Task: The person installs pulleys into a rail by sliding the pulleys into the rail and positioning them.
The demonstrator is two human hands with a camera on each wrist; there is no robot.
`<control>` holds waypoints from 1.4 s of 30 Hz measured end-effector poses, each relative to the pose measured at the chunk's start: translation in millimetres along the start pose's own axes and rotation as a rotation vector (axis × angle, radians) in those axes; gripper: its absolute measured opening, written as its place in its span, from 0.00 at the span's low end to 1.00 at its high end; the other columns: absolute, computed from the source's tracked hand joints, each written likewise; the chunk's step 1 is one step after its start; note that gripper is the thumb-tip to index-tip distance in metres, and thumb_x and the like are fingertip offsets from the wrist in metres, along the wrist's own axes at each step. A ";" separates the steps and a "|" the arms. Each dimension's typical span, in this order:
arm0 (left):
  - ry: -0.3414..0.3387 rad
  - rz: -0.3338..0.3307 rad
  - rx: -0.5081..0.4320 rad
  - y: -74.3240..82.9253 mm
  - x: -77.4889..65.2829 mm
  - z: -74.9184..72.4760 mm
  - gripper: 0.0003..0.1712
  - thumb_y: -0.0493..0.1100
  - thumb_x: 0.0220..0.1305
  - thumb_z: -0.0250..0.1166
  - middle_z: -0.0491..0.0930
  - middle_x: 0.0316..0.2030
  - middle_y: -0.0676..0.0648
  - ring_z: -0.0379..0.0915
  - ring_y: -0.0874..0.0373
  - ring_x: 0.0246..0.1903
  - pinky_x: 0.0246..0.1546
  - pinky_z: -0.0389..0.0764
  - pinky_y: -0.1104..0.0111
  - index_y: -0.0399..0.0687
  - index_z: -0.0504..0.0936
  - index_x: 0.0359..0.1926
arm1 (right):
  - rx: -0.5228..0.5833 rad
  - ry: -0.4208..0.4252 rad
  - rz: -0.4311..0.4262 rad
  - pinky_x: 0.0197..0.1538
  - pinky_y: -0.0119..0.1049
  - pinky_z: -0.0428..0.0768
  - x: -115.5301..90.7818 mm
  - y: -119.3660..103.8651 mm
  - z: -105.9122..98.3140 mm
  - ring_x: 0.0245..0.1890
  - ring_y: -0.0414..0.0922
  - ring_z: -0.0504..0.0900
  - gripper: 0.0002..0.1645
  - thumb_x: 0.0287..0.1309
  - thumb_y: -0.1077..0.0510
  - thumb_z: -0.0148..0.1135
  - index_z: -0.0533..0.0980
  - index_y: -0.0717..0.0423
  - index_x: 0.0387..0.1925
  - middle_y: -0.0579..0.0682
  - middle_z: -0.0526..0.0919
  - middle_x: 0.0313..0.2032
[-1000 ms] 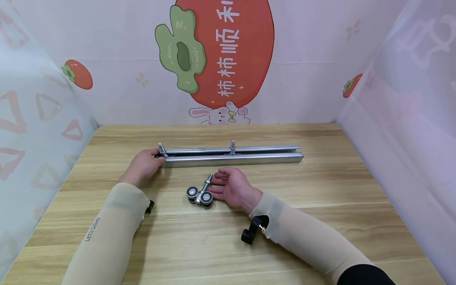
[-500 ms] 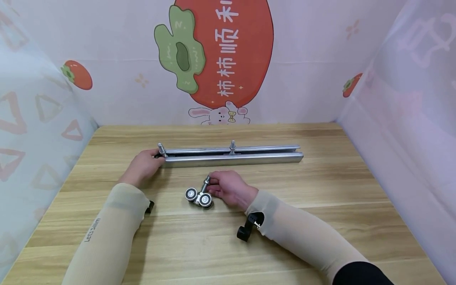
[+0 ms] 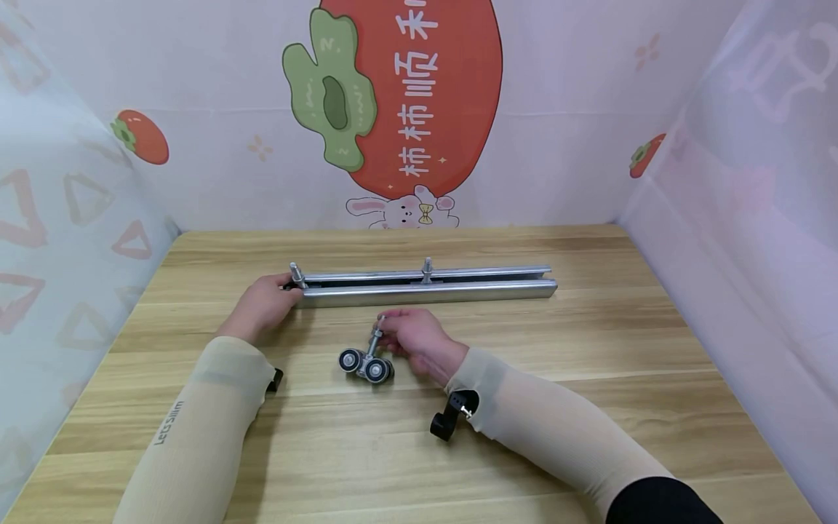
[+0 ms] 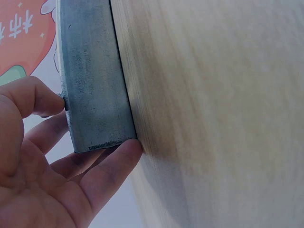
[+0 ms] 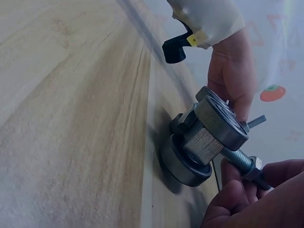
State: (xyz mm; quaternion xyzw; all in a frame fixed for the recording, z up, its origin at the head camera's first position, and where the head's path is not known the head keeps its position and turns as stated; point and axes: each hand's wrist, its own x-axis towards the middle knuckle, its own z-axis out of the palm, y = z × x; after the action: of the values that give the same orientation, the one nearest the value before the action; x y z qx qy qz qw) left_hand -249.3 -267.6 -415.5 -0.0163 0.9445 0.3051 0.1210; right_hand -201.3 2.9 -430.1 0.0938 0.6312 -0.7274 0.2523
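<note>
A silvery slotted metal rail [image 3: 471, 292] lies across the wooden table. One threaded bolt [image 3: 428, 269] stands up from its slot near the middle, another bolt [image 3: 297, 275] at its left end. My left hand [image 3: 262, 302] holds that left end; in the left wrist view its fingers wrap the end face of the rail [image 4: 95, 80]. Nearer to me, a roller trolley [image 3: 375, 370] has wheels at the bottom and a threaded stem with a nut. My right hand [image 3: 422, 342] pinches the stem near its tip, as the right wrist view shows beside the wheels [image 5: 221, 122].
The wooden table [image 3: 366, 458] reaches back to a printed cloth backdrop [image 3: 556, 109]. Cloth side walls [image 3: 59, 240] rise at left and right. A black camera mount [image 3: 448, 418] sticks out under the right wrist.
My right hand has closed its fingers on the trolley's stem and tipped it more upright, the wheels shifting slightly left. The left hand and the rail have stayed in place.
</note>
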 end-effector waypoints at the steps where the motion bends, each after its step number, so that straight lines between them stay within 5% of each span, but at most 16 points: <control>1: 0.001 0.002 0.000 0.1 0.1 0.0 0.35 0.50 0.66 0.51 0.58 0.65 0.33 0.59 0.41 0.54 0.59 0.54 0.44 0.41 0.56 0.70 | -0.010 0.001 -0.011 0.35 0.37 0.75 -0.2 -0.9 -0.8 0.30 0.46 0.80 0.19 0.57 0.64 0.58 0.73 0.67 0.51 0.59 0.82 0.38; 8: 0.009 0.010 0.005 0.9 0.4 0.6 0.34 0.49 0.66 0.51 0.60 0.64 0.34 0.59 0.42 0.53 0.58 0.55 0.45 0.42 0.58 0.69 | -0.050 -0.002 -0.120 0.49 0.49 0.75 -0.3 -8.4 -8.4 0.34 0.50 0.82 0.18 0.57 0.66 0.59 0.73 0.69 0.50 0.63 0.80 0.44; 16: 0.015 0.016 0.016 2.8 -0.2 -0.1 0.34 0.49 0.66 0.51 0.60 0.64 0.33 0.59 0.42 0.55 0.59 0.55 0.46 0.41 0.58 0.69 | -0.249 0.006 -0.266 0.45 0.45 0.78 -7.3 -21.2 -14.7 0.37 0.49 0.80 0.09 0.59 0.65 0.58 0.77 0.59 0.42 0.54 0.80 0.38; 26: -0.003 -0.008 -0.004 2.7 -1.8 0.4 0.34 0.49 0.66 0.51 0.58 0.65 0.33 0.58 0.42 0.53 0.59 0.55 0.45 0.41 0.56 0.70 | -0.575 0.045 -0.427 0.37 0.37 0.78 -11.7 -24.6 -24.0 0.37 0.41 0.78 0.09 0.58 0.60 0.61 0.78 0.49 0.41 0.43 0.79 0.36; 36: -0.005 -0.020 -0.016 3.9 -2.2 0.2 0.34 0.49 0.67 0.50 0.59 0.64 0.34 0.58 0.43 0.52 0.58 0.56 0.46 0.42 0.56 0.70 | -0.620 0.017 -0.484 0.41 0.37 0.77 -16.4 -20.7 -33.3 0.41 0.42 0.77 0.11 0.57 0.59 0.59 0.77 0.53 0.43 0.43 0.78 0.39; 42: -0.010 -0.026 -0.018 4.5 -3.3 0.1 0.35 0.50 0.67 0.50 0.57 0.66 0.34 0.57 0.43 0.55 0.59 0.54 0.45 0.41 0.55 0.70 | -0.823 0.035 -0.546 0.37 0.34 0.76 -15.1 -21.0 -34.2 0.36 0.38 0.77 0.11 0.60 0.50 0.60 0.78 0.50 0.41 0.39 0.80 0.36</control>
State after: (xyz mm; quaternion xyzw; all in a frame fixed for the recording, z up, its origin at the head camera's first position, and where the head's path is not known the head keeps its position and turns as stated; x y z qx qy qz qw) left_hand -246.6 -264.1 -412.2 -0.0283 0.9408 0.3119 0.1294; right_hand -204.8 41.3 -411.3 -0.1703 0.8719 -0.4555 0.0579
